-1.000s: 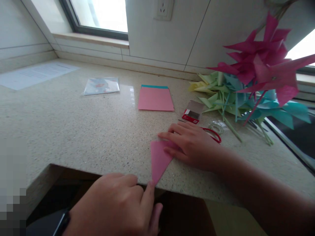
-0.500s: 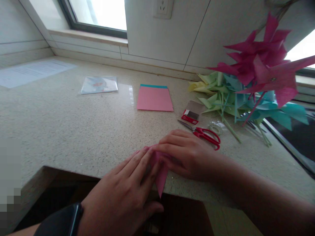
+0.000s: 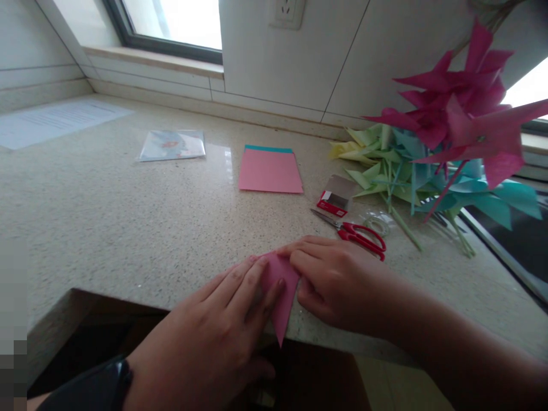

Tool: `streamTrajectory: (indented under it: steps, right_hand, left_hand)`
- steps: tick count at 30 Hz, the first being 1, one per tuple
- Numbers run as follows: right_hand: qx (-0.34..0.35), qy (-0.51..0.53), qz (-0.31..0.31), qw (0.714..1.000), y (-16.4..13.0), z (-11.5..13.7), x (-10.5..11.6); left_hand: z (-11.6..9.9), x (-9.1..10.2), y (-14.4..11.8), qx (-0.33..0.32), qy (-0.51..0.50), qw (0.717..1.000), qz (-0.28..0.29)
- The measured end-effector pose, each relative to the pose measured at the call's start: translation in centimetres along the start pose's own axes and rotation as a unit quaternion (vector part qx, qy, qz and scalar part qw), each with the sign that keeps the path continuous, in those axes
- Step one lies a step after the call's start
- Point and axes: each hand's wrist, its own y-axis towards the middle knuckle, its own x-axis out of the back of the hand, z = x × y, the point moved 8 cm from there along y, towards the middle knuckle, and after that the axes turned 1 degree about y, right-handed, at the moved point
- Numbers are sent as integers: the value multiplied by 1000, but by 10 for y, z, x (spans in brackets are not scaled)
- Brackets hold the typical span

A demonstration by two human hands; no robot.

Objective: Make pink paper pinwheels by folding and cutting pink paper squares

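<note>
A folded piece of pink paper lies at the counter's front edge, its pointed lower tip sticking out past the edge. My left hand rests on it with fingers stretched flat, pressing its left part down; the thumb hangs below the edge. At the paper's top and right side is my right hand, fingers curled, with the forefinger reaching along the upper fold. Part of the paper is hidden under the fingers. Just beyond the right hand lie red-handled scissors, blades pointing left.
Pink square sheets over a blue one lie mid-counter. Right of them are a small red-and-clear packet, a tape roll and several paper pinwheels. A clear-wrapped packet and a printed sheet lie left.
My right hand has slid right and its fingers have drawn back, so more of the pink paper shows. The left hand stays on the paper.
</note>
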Motion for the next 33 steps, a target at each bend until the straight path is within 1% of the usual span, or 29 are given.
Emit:
streamTrajectory:
  steps: [4,11,16,19,22,24,27,30,31,33]
  right_hand:
    - [-77,-21,19,997,-2,-14,3]
    - [-145,-75,35,986,-4,-34,10]
    - [-149,-95,33,984,-4,-40,12]
    - [-152,-92,27,984,-4,-41,14]
    - [-139,-74,18,987,-2,-42,14]
    - [-118,-64,-3,991,1,-43,14]
    - [-94,-45,-66,992,2,-47,18]
    - [-69,-1,-142,988,-1,-49,26]
    - [-51,17,-152,987,-1,-46,27]
    - [-6,48,-136,989,0,-38,25]
  left_hand:
    - [-1,0,0,-3,7,1000,-1]
    - [-1,-2,-3,-13,25,1000,3]
    - [-2,-11,-6,-18,26,999,30]
    - [-1,-14,-7,-9,28,999,29]
    - [0,-11,-6,-3,29,999,25]
    - [1,-8,-4,2,30,999,26]
    - [2,-1,-1,1,27,999,18]
    - [3,3,0,14,10,1000,-16]
    - [5,2,-1,25,-1,999,-21]
    - [9,-2,-1,49,-19,998,-17]
